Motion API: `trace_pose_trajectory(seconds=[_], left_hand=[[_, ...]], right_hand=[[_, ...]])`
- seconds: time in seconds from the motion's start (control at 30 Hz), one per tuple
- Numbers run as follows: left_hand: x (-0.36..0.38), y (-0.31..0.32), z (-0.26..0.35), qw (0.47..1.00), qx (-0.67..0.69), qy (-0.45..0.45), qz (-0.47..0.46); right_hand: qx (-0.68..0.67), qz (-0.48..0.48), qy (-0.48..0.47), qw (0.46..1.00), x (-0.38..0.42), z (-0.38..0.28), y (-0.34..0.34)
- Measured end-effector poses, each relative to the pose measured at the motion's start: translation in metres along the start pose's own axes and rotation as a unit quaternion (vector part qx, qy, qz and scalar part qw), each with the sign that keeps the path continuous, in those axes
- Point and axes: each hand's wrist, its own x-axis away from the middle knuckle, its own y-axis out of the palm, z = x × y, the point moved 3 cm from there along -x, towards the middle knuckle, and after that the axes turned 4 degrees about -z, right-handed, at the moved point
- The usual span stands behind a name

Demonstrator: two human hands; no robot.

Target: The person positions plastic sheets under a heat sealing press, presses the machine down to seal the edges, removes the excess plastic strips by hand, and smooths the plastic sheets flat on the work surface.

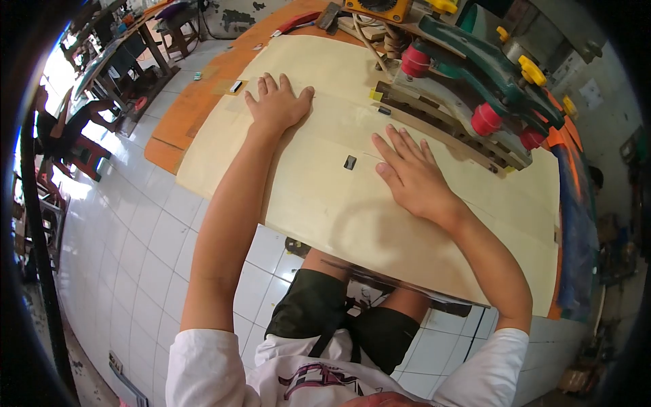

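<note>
Both my hands lie flat on pale yellow sheets [312, 183] that cover much of an orange table. My left hand [277, 104] rests near the far left part of the sheets, fingers spread, holding nothing. Further right and nearer to me, my right hand [413, 173] is also spread on the surface with nothing in it. Between the two hands sits a small dark block [350, 163]. Beyond my right hand, a long wooden bar [441, 125] lies along the base of a green clamp device [475, 64] with red and yellow knobs.
The orange table edge [163, 139] shows at the left. A small white-and-black piece [236, 86] sits beyond my left hand. A hammer head [328, 17] lies at the far edge. Far left, a person [61, 132] sits on a red stool [88, 157].
</note>
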Motion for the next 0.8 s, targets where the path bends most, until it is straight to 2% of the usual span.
trace_pose_trajectory(seconds=[0.27, 0.57, 0.63, 0.73, 0.8], left_hand=[[-0.003, -0.001, -0.008, 1.000, 0.011, 0.000, 0.008], [-0.006, 0.005, -0.011, 0.998, -0.004, 0.014, 0.062], [-0.003, -0.003, -0.011, 0.997, -0.023, -0.007, 0.073], [-0.002, -0.009, -0.011, 1.000, -0.009, -0.015, 0.024], [-0.003, -0.007, -0.011, 1.000, -0.007, -0.012, 0.024]], right_hand=[[0.000, 0.007, -0.008, 1.000, -0.008, -0.004, 0.002], [0.002, 0.016, -0.008, 1.000, -0.007, -0.004, 0.003], [0.004, 0.020, -0.008, 1.000, -0.005, -0.002, 0.003], [0.009, 0.017, -0.013, 1.000, -0.006, -0.002, 0.002], [0.006, 0.025, -0.012, 1.000, -0.005, -0.003, 0.002]])
